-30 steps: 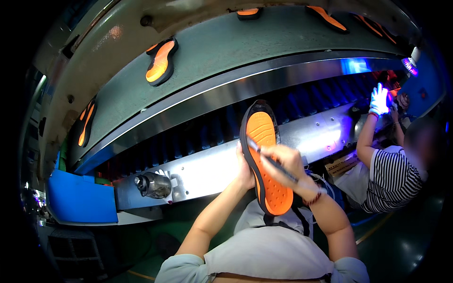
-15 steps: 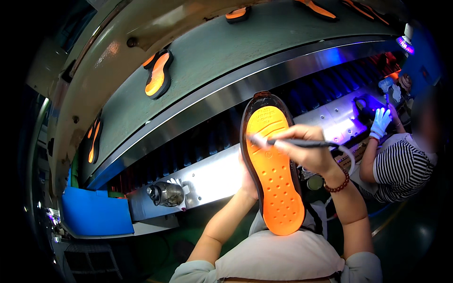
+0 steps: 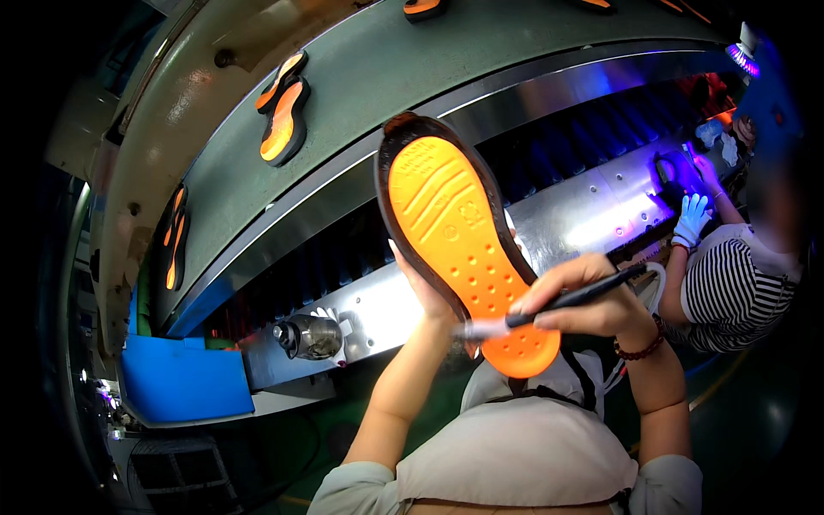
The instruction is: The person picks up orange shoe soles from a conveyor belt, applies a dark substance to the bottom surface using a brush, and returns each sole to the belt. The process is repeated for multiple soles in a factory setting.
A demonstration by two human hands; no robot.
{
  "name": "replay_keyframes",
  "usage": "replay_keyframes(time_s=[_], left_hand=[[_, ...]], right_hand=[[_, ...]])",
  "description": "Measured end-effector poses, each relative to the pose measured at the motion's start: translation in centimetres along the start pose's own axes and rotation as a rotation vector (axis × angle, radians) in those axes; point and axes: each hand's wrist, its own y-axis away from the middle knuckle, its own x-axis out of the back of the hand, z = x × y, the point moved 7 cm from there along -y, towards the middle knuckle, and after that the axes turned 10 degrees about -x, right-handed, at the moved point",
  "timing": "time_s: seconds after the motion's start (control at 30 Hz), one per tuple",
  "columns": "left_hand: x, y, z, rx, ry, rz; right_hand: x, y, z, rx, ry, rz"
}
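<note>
A large shoe sole (image 3: 455, 206), with a bright orange face and a dark, glossy rim, is held up in front of me, toe end tilted away. My left hand (image 3: 426, 283) grips it from behind along its left edge; most of those fingers are hidden behind the sole. In my right hand (image 3: 592, 296) is a black-handled brush (image 3: 562, 302), pinched between thumb and fingers. Its pale, blurred bristles lie across the heel's left edge; whether they touch the rim I cannot tell.
Beyond runs a green conveyor belt (image 3: 360, 94) carrying several orange-and-black soles (image 3: 283, 124). A metal shelf (image 3: 378, 318) below it bears a dark glass jar (image 3: 307, 336). A blue panel (image 3: 184, 378) stands left. At right a co-worker in a striped top (image 3: 734, 279) wears a white glove (image 3: 692, 221).
The sole has shifted up and left and leans further left. My right hand has moved down, taking the brush from the orange forefoot to the heel's left edge.
</note>
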Motion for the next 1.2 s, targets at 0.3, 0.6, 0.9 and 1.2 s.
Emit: replay_keyframes(time_s=[0.3, 0.6, 0.9, 1.2], left_hand=[[-0.2, -1.6, 2.1, -0.143, 0.065, -0.008], [-1.7, -2.0, 3.4, -0.176, 0.005, -0.079], [-2.4, -2.3, 3.5, -0.174, -0.05, -0.098], [0.6, 2.0, -1.3, -0.104, 0.174, -0.055]], right_hand=[[0.3, 1.6, 0.0, 0.028, 0.038, 0.001], [1.2, 3.0, 0.8, 0.062, 0.127, 0.015], [2.4, 3.5, 2.7, 0.028, -0.06, -0.022], [2.0, 2.2, 5.6, -0.185, -0.358, 0.253]])
